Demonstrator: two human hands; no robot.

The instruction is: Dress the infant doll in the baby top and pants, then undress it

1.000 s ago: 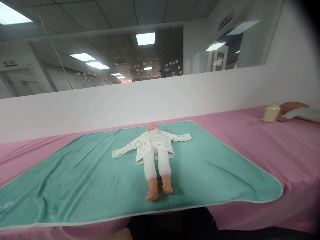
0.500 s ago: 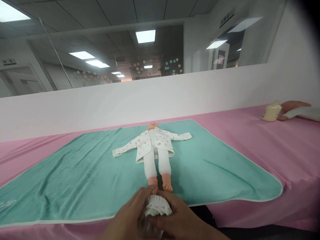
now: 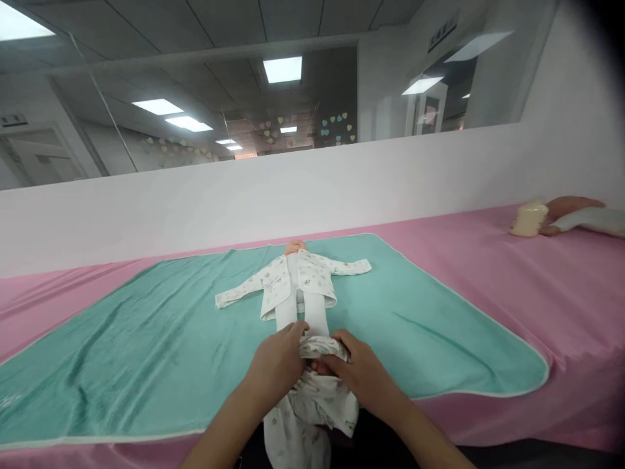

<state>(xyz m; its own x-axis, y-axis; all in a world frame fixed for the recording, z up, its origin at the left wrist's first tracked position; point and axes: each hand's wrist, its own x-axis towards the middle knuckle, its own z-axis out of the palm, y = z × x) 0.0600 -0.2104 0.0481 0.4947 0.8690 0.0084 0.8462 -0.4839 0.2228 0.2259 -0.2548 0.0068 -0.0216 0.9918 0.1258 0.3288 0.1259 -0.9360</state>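
A baby doll (image 3: 315, 316) lies on its back with its feet toward me, in a patterned white jacket (image 3: 317, 277) that hangs open at the front. Both my hands grip a pair of patterned white baby pants (image 3: 312, 410) at the waistband. My left hand (image 3: 277, 361) pinches the left side of the band and my right hand (image 3: 364, 374) the right side. The band is around the doll's lower legs, and a bit of foot shows inside the opening. The pant legs hang down over the table's front edge.
Beneath the doll a green blanket (image 3: 161, 339) is spread over a pink table cover (image 3: 469, 260). At the far right stand a pale yellow bottle (image 3: 530, 219) and part of a second doll (image 3: 586, 218). A white wall with a large window runs behind the table.
My hands have moved forward and up, from just below the doll's feet to its lower legs. The bunched pants have opened out, with the waistband now over the feet.
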